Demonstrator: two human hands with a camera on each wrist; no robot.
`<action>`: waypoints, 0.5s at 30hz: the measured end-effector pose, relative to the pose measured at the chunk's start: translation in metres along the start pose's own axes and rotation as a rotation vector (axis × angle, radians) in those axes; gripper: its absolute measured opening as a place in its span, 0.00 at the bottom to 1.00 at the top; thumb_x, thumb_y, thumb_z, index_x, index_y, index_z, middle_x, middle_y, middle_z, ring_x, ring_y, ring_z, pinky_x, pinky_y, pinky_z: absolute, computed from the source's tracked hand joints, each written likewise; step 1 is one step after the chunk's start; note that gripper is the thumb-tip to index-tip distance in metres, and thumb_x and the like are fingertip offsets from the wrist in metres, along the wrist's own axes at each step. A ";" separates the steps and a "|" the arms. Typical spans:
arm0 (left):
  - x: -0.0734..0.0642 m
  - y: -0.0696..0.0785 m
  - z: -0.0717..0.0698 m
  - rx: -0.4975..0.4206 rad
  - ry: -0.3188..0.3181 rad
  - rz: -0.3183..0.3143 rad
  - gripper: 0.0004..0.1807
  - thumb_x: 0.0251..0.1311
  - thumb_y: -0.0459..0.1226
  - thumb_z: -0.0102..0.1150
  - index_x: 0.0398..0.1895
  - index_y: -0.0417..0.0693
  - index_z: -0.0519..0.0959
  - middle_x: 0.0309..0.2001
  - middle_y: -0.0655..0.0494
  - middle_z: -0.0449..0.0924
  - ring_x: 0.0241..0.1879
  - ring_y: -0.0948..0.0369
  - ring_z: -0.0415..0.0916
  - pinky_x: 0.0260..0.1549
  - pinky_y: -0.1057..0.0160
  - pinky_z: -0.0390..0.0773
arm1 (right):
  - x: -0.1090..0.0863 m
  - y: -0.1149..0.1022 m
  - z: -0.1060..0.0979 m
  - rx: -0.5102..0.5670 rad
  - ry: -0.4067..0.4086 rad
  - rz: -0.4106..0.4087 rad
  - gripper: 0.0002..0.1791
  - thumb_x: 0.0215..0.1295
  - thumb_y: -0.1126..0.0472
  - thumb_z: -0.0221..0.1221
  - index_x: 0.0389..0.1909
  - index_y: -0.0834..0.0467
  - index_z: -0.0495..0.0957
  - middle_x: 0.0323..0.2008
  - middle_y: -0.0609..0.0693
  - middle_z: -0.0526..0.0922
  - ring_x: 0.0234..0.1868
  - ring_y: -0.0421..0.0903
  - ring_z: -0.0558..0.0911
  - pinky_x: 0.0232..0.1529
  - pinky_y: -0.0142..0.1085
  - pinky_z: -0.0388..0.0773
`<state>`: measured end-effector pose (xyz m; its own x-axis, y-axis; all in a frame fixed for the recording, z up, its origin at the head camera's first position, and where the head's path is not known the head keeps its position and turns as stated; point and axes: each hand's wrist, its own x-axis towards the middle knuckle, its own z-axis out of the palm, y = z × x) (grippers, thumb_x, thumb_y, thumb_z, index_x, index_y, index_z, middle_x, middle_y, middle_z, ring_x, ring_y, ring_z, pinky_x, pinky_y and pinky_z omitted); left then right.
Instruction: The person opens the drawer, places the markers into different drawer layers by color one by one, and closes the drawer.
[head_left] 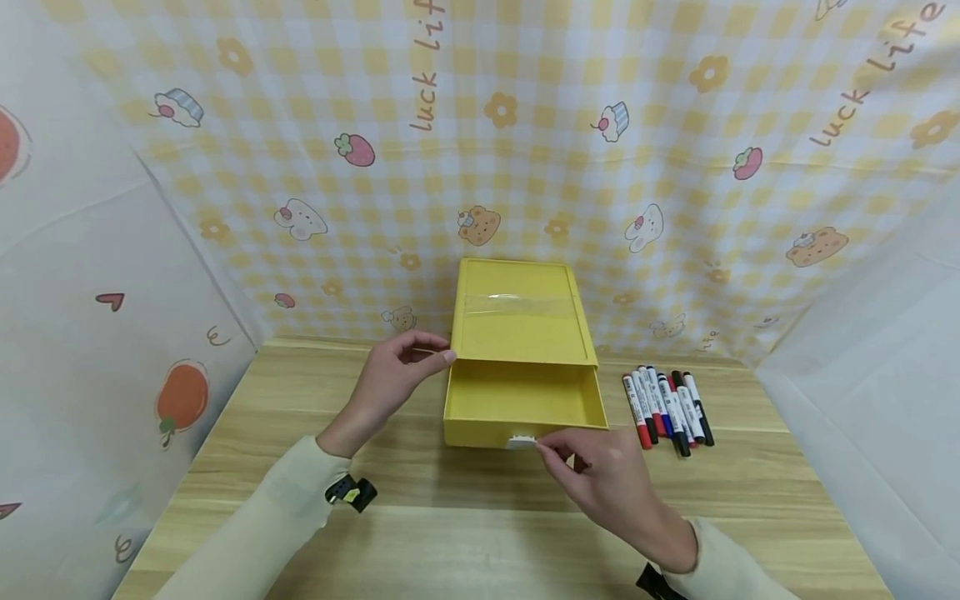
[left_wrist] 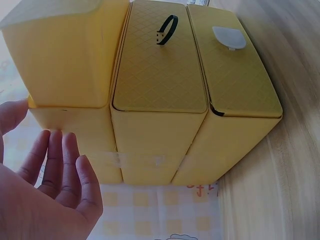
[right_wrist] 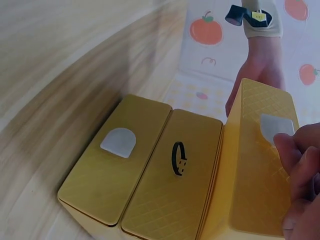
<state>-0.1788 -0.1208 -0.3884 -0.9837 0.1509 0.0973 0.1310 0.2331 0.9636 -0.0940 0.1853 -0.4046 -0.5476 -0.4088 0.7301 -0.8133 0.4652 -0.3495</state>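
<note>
A yellow drawer cabinet (head_left: 517, 335) stands against the back curtain. Its top drawer (head_left: 517, 406) is pulled out, and no item shows inside. On that drawer's front is a white pull tab (right_wrist: 274, 126), its edge pinched between the thumb and index finger of my right hand (head_left: 611, 475). My left hand (head_left: 392, 377) is at the cabinet's left side, its thumb at the upper front corner and the fingers loosely bent. Two lower drawers are closed in the wrist views: the middle one has a black loop handle (left_wrist: 170, 30), the bottom one a white tab (left_wrist: 230, 37).
Several markers (head_left: 667, 410) with red, black and blue caps lie in a group right of the cabinet on the wooden table (head_left: 300, 533). A checkered curtain (head_left: 525, 167) hangs right behind. Clear tape (head_left: 517, 305) crosses the cabinet top.
</note>
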 end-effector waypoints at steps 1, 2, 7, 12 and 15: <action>0.000 0.000 0.000 0.000 -0.001 0.000 0.19 0.73 0.48 0.74 0.57 0.46 0.88 0.55 0.52 0.88 0.55 0.51 0.84 0.56 0.53 0.82 | -0.001 -0.001 0.000 -0.001 0.000 -0.004 0.12 0.54 0.77 0.75 0.36 0.58 0.92 0.27 0.45 0.90 0.21 0.28 0.77 0.21 0.20 0.74; 0.000 0.000 0.000 0.000 -0.001 0.000 0.19 0.73 0.48 0.74 0.57 0.47 0.88 0.55 0.52 0.88 0.55 0.51 0.84 0.56 0.53 0.82 | -0.002 -0.002 0.000 0.000 -0.002 -0.004 0.12 0.55 0.76 0.75 0.36 0.58 0.92 0.27 0.44 0.90 0.20 0.28 0.77 0.21 0.20 0.74; 0.001 -0.001 0.000 -0.004 -0.003 -0.004 0.18 0.73 0.48 0.74 0.57 0.47 0.88 0.55 0.52 0.87 0.55 0.51 0.84 0.56 0.52 0.82 | -0.005 -0.005 -0.002 0.008 0.005 -0.022 0.04 0.69 0.69 0.71 0.35 0.59 0.92 0.27 0.45 0.90 0.20 0.28 0.77 0.21 0.19 0.74; 0.001 0.000 0.000 -0.008 -0.003 -0.005 0.18 0.73 0.47 0.73 0.57 0.46 0.88 0.55 0.52 0.88 0.54 0.53 0.84 0.56 0.53 0.82 | -0.009 -0.010 -0.004 0.007 0.000 -0.017 0.13 0.80 0.60 0.64 0.35 0.58 0.91 0.26 0.44 0.90 0.20 0.28 0.77 0.21 0.19 0.73; 0.001 0.000 0.000 -0.010 -0.003 -0.003 0.18 0.74 0.47 0.73 0.57 0.46 0.88 0.55 0.52 0.88 0.54 0.54 0.84 0.56 0.53 0.82 | -0.011 -0.013 -0.005 0.009 -0.002 -0.023 0.08 0.76 0.64 0.66 0.35 0.58 0.91 0.26 0.45 0.90 0.19 0.27 0.77 0.20 0.18 0.73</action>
<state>-0.1796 -0.1203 -0.3884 -0.9838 0.1528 0.0935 0.1267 0.2244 0.9662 -0.0767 0.1877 -0.4058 -0.5288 -0.4214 0.7367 -0.8276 0.4486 -0.3374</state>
